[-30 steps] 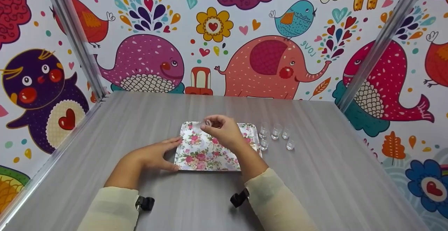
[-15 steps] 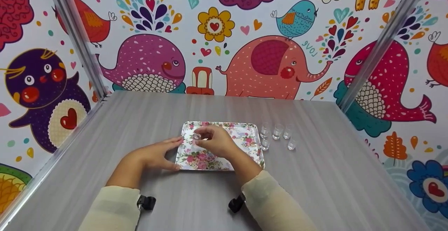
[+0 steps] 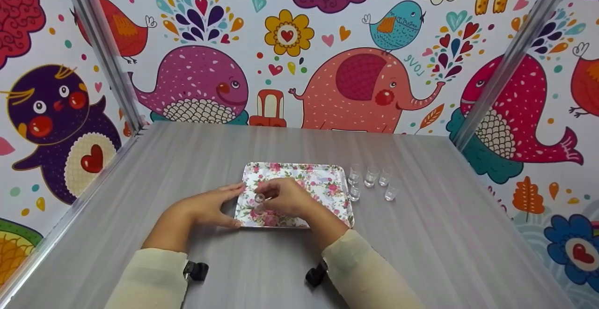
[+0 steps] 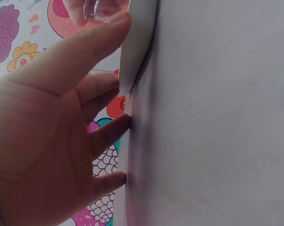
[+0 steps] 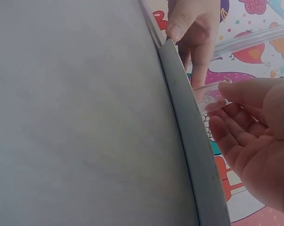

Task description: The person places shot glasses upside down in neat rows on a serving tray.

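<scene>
On the left, a metal post rises at the table's far corner, and a wide stretch of tabletop runs from the left edge to the left hand. That hand's fingers are spread and fairly straight, touching the left edge of a flowered tray, with the thumb at its near left corner. Over the tray's left part, well inside the rim, the right hand pinches 1 small clear cup between thumb and fingers; whether its base touches the tray I cannot tell. A short gap lies between cup and left hand. Just beside the tray's right edge, 5 more clear cups stand upright on the table, 2 of them nearest the rim. Beyond them, a broad span of tabletop reaches the right edge.
</scene>
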`<state>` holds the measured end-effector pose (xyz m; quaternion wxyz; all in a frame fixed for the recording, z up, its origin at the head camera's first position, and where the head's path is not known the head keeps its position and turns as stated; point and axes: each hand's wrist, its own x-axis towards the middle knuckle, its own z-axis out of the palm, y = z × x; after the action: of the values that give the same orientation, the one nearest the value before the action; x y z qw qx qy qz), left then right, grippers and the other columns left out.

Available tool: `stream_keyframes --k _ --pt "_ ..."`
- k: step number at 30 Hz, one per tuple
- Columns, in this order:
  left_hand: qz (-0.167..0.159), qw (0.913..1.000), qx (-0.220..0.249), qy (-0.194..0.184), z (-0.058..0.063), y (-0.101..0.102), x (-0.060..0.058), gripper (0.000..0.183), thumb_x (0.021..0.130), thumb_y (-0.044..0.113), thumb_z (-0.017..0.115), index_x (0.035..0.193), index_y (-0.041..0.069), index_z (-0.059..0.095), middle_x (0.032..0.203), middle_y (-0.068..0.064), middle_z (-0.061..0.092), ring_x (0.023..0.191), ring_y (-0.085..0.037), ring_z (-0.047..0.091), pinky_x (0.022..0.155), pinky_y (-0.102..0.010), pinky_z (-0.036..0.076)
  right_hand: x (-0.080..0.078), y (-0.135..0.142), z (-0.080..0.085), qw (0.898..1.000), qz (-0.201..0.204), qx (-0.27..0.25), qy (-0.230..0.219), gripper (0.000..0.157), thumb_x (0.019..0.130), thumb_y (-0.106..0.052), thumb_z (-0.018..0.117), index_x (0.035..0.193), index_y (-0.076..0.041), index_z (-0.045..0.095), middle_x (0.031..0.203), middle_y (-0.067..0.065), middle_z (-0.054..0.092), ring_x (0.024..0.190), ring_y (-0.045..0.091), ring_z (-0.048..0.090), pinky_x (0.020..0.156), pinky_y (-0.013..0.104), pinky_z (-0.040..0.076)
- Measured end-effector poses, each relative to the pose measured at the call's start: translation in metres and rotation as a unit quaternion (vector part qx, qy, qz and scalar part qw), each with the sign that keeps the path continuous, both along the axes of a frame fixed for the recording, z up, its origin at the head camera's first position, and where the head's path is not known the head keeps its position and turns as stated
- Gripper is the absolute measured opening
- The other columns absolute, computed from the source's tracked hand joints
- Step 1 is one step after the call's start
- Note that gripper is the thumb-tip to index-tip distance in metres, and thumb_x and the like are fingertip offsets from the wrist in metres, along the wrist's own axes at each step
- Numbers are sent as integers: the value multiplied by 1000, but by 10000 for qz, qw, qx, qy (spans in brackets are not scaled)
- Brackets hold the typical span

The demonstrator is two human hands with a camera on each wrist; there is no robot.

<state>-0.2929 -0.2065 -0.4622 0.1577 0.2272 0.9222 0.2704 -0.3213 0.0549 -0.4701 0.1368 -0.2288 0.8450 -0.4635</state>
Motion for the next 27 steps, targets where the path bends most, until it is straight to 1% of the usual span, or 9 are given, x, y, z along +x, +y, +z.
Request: stream_keyframes --k 4,8,11,13,17,21,24,27 --pt "-9 10000 24 17 0 1 0 102 88 41 88 168 9 34 179 -11 27 164 -45 24 131 -66 24 2 4 1 10000 25 61 3 44 93 -16 83 136 -15 74 128 -3 78 123 16 74 106 39 61" --pt "24 10000 58 -27 0 1 0 103 87 40 89 169 10 33 179 -11 27 165 -45 23 131 -66 23 6 13 6 9999 36 -43 124 50 96 -22 79 145 -15 68 137 2 74 130 21 70 112 44 57" --pt "94 9999 37 -100 -1 2 0 103 87 41 89 169 12 33 179 -9 26 165 -44 22 131 -66 22 10 23 10 9998 -9 -125 172 51 100 -28 75 148 -16 65 138 6 73 131 22 69 113 47 56" --pt "107 9999 0 -109 -2 2 -1 103 87 41 89 169 13 33 179 -9 26 165 -45 22 131 -67 23 11 31 11 9997 -49 -224 102 52 101 -33 74 149 -17 63 140 8 72 131 23 69 112 48 57" --pt "97 9999 -41 -117 -3 2 -2 103 87 40 89 169 12 32 180 -9 25 165 -45 21 131 -67 22 11 52 12 9993 -202 -301 95 53 101 -41 74 149 -22 63 144 8 70 133 23 68 109 46 58" --pt "107 9998 -71 -144 -5 2 -2 104 88 41 88 170 13 32 180 -9 25 166 -44 20 131 -67 22 7 74 14 9978 -472 -385 256 54 99 -42 76 147 -21 65 145 10 70 133 26 68 109 46 59" --pt "157 9997 -56 -189 -4 2 -1 104 87 41 89 170 14 32 180 -8 25 166 -42 20 132 -66 22 4 90 17 9960 -625 -517 377 53 99 -37 77 147 -18 65 145 13 70 133 29 69 108 45 59" --pt "173 9997 -35 -195 -3 1 -1 104 87 42 89 170 14 32 180 -7 25 166 -42 21 131 -67 22 3 107 21 9940 -800 -515 533 50 100 -35 77 146 -16 66 143 13 71 129 29 70 106 44 60"
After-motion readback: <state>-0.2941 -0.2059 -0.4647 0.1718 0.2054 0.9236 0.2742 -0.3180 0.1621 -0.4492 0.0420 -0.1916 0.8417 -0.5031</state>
